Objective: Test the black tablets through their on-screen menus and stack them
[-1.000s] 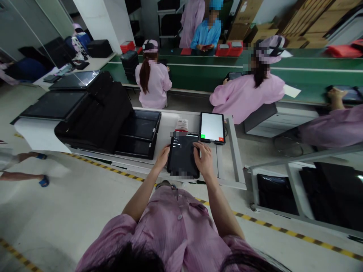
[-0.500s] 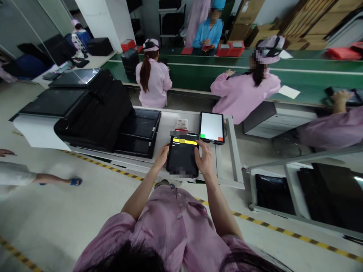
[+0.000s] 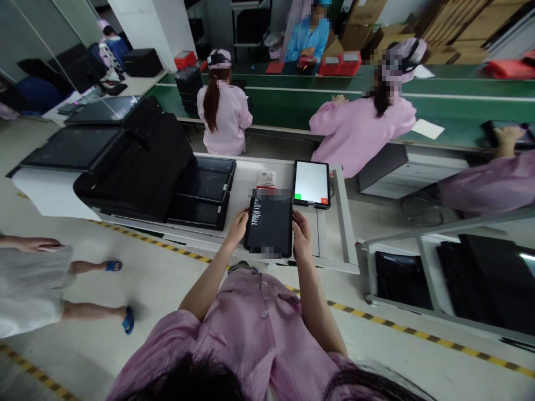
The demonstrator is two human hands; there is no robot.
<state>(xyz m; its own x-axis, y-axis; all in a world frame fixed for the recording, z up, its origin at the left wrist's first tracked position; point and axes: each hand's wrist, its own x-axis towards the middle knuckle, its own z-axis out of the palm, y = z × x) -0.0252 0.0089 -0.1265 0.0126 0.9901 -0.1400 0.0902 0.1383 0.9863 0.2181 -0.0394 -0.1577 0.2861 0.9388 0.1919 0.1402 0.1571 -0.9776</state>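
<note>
A black tablet (image 3: 271,225) is held over the front of the white bench, its dark screen showing small lines of white text at the upper left. My left hand (image 3: 238,227) is closed on its left edge, with the fingertips hidden beneath. Along the right edge, my right hand (image 3: 301,236) grips it too. Just beyond lies a second tablet (image 3: 311,181) with a lit white screen and green and red corner patches. A small red-and-white packet (image 3: 267,179) rests behind the held tablet.
Black trays (image 3: 204,181) and a large stack of dark panels (image 3: 134,161) fill the bench's left side. Several co-workers sit along the green conveyor table (image 3: 276,108). A wheeled rack (image 3: 426,284) stands at right. Someone in blue slippers (image 3: 127,320) walks at left.
The screen's yellow highlighted menu has given way to white text. My right hand has moved off the screen to the tablet's right edge. The walking person has come further into view at left.
</note>
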